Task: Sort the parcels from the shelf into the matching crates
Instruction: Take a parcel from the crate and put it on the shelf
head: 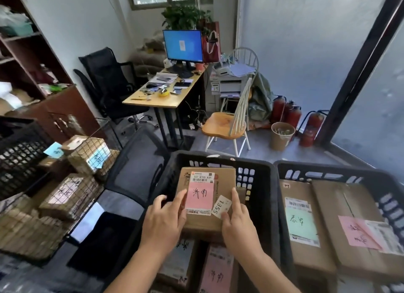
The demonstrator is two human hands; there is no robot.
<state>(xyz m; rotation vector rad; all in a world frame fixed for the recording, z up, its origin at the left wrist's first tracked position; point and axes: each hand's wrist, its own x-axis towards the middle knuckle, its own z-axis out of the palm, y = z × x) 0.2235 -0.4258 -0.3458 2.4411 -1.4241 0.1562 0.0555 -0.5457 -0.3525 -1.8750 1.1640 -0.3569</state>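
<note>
A cardboard parcel [223, 179] with a pink handwritten label and a white tag "1355" lies in the middle black crate [258, 168]. My left hand [164, 218] holds its left edge, fingers across the top. My right hand [237, 222] holds its right edge, thumb beside the tag. Below them in the same crate lie other parcels [216, 273], one with a pink label. The right black crate [328, 172] holds a parcel with a green label [302, 225] and a parcel with a pink label [356, 231].
Wire baskets [94, 154] with labelled parcels stand at the left, a black crate [19, 148] behind them, and a brown shelf [32, 58] at far left. Ahead are a desk [153, 100], an office chair [109, 82], a wooden chair [227, 126], a bin and fire extinguishers [290, 115].
</note>
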